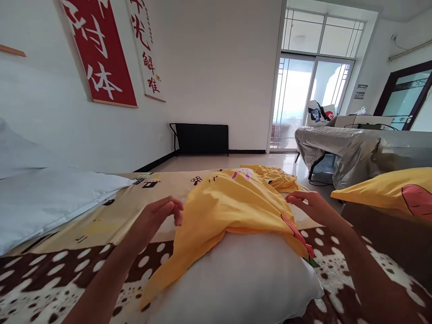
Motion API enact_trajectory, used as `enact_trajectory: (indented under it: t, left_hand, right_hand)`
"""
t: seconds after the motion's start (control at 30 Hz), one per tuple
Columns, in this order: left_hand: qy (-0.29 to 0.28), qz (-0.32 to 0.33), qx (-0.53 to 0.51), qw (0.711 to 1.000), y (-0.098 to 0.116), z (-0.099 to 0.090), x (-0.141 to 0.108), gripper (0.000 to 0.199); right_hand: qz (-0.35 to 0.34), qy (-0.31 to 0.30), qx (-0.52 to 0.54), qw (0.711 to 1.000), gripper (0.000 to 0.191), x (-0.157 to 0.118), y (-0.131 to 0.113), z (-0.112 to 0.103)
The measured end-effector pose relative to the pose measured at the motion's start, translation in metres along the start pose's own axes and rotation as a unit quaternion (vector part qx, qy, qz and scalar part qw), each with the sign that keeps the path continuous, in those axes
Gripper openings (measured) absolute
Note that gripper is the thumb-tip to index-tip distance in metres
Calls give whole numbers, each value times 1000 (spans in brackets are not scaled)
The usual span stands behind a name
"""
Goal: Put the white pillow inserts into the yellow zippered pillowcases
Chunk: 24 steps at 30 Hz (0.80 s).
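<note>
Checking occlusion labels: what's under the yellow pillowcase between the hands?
A white pillow: its near part shows beyond the edge of the yellow pillowcase. The rest is covered, so how far it extends, and the bedding directly beneath, can't be seen.

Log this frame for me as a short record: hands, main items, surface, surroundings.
Left hand: fingers curled, beside the pillowcase's left edge; contact unclear
Right hand: fingers bent, by the pillowcase's right side; contact unclear
Pillowcase: yellow, over the far part of the front pillow
Front pillow: white, near end uncovered
Surface: patterned bedding
Left side: another white pillow
Far side: crumpled yellow cloth
Background: red scroll, covered table
</note>
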<state>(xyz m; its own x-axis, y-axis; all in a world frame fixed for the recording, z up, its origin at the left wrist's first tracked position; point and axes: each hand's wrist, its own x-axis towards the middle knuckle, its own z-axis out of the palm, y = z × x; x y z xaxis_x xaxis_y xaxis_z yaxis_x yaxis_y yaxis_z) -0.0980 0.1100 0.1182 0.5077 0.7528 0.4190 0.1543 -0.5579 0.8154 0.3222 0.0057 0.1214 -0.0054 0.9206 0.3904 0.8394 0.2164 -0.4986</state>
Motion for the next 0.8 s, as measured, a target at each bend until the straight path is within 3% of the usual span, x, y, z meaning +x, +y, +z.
enact_trajectory:
  t: [0.07,0.13,0.23,0.3,0.43,0.6,0.7,0.8]
  left_hand:
    - [-8,4,158,987,6,11,31,35]
    - [-51,7,289,956,-3,29,52,44]
    - [-106,4,327,939,-34,56,65,38]
    - [-73,14,317,946,-56,68,65,26]
    - [35,66,310,948,-77,71,60,31]
    - [132,117,251,952,-67,53,52,20]
    - [146,117,229,955,-70,52,52,21]
    - [132,75,237,959,-86,65,57,30]
  right_hand:
    - [-20,-1,-44,999,34,31,-10,16]
    - [-36,-37,-78,996,34,52,-15,44]
    - [-52,-69,-96,992,25,63,-13,88]
    - [-55,-55,-94,993,21,61,-10,107]
    - [-74,-4,-87,993,27,55,-9,111]
    - [-146,93,-12,985,27,57,-10,108]
    - [-144,83,78,983,27,59,-5,114]
    - [-89,74,110,987,30,62,3,123]
